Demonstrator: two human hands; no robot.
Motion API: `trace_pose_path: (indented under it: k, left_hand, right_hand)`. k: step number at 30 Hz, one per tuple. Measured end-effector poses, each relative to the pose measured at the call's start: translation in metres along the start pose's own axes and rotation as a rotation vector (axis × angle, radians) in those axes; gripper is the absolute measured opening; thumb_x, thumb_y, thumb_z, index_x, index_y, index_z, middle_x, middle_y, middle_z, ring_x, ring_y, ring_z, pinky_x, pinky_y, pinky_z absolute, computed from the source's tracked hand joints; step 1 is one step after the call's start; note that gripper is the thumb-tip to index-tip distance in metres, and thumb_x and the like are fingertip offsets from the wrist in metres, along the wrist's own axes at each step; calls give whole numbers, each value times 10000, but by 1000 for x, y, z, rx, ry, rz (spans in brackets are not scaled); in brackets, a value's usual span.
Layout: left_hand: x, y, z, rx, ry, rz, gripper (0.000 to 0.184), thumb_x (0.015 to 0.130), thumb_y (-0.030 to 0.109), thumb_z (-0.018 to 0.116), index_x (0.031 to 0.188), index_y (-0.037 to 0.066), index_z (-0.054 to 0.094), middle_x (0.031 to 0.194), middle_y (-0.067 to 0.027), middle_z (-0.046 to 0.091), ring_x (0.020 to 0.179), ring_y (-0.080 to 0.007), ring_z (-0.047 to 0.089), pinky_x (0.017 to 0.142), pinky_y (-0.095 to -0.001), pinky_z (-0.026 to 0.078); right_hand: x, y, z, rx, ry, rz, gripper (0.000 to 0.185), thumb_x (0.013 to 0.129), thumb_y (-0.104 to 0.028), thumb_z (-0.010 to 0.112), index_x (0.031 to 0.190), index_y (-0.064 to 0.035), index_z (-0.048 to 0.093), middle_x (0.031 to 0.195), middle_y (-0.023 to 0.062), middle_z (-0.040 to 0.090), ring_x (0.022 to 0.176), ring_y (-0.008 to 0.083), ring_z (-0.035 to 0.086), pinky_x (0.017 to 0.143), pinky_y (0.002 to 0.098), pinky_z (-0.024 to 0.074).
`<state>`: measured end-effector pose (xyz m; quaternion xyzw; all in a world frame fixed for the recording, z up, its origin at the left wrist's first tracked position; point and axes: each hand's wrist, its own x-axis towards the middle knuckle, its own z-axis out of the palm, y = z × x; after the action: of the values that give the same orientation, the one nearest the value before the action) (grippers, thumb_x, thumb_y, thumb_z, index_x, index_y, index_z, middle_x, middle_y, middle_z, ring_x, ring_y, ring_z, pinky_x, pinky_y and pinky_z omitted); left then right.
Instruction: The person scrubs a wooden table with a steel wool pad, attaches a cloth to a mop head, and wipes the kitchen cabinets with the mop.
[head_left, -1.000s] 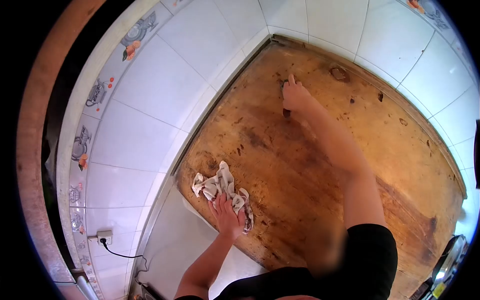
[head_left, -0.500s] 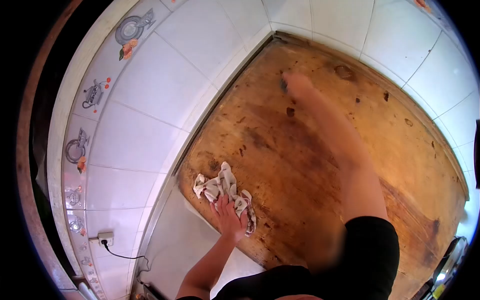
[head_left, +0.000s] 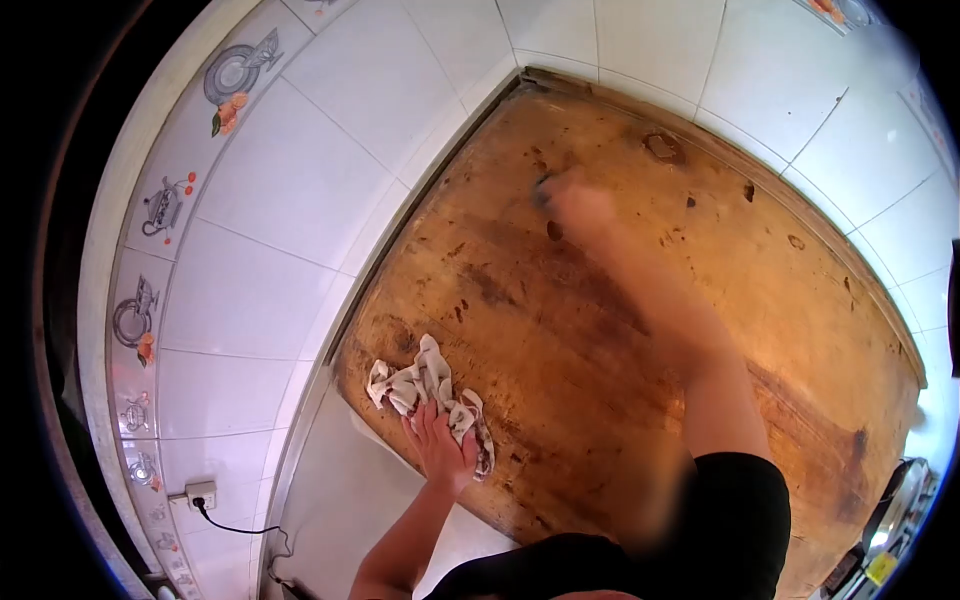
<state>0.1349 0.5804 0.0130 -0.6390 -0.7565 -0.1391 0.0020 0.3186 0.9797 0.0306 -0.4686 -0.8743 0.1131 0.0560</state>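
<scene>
My left hand [head_left: 440, 449] lies with its fingers spread on a crumpled, pale patterned cloth [head_left: 433, 375] near the front left edge of a stained wooden board [head_left: 620, 330]. Toward the board's far corner, my right hand [head_left: 580, 203] is blurred by motion, low over the wood. A small dark object [head_left: 543, 191] shows at its fingertips, too smeared to name. Dark spots and worn patches mark the board's surface.
White tiled walls [head_left: 290, 170] rise along the board's left and far sides. A socket with a black plug [head_left: 201, 495] and cord is at the lower left, beside a grey surface [head_left: 345, 490]. Shiny metal cookware [head_left: 895, 508] stands at the lower right.
My right hand has moved a little nearer along the board and is now blurred. My left hand stays on the cloth. The camera view has shifted slightly.
</scene>
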Motion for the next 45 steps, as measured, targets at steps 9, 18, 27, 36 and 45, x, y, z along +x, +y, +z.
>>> trace_pose_path:
  k: [9,18,27,36,45]
  left_hand:
    - [-2,3,-2,12,-17,-20,471,807,277,579,1147,-9,424,1322,-224,394,1292,-407,295,1095,-610,71]
    - [-5,-3,2,46,9,11,479,815,282,575,1160,-8,414,1332,-228,387,1286,-408,299,1089,-620,81]
    - [-3,-1,2,33,14,16,469,835,287,569,1159,-18,423,1334,-240,385,1286,-414,295,1083,-619,80]
    - [-6,-2,-3,28,7,2,458,833,264,574,1154,-25,422,1335,-227,388,1295,-399,293,1090,-608,95]
    - [-5,-2,0,13,0,-11,454,822,247,597,1158,-16,441,1360,-227,380,1313,-387,282,1101,-600,73]
  right_hand:
    - [-14,-78,27,-338,160,-132,248,875,-183,513,1072,-104,641,1057,132,621,968,281,621,816,445,514]
    - [-51,-4,-34,-33,59,194,236,876,-197,522,975,-23,648,915,187,659,844,273,647,702,377,529]
    - [-67,108,-14,-112,322,398,164,765,-106,642,922,-61,647,933,138,641,834,266,613,716,387,507]
    - [-207,5,10,-9,417,-95,295,735,-57,599,1029,-63,621,980,186,605,883,352,589,739,433,501]
    - [-233,-89,44,153,400,-328,204,792,-23,564,986,-23,626,1007,211,544,895,332,535,798,406,468]
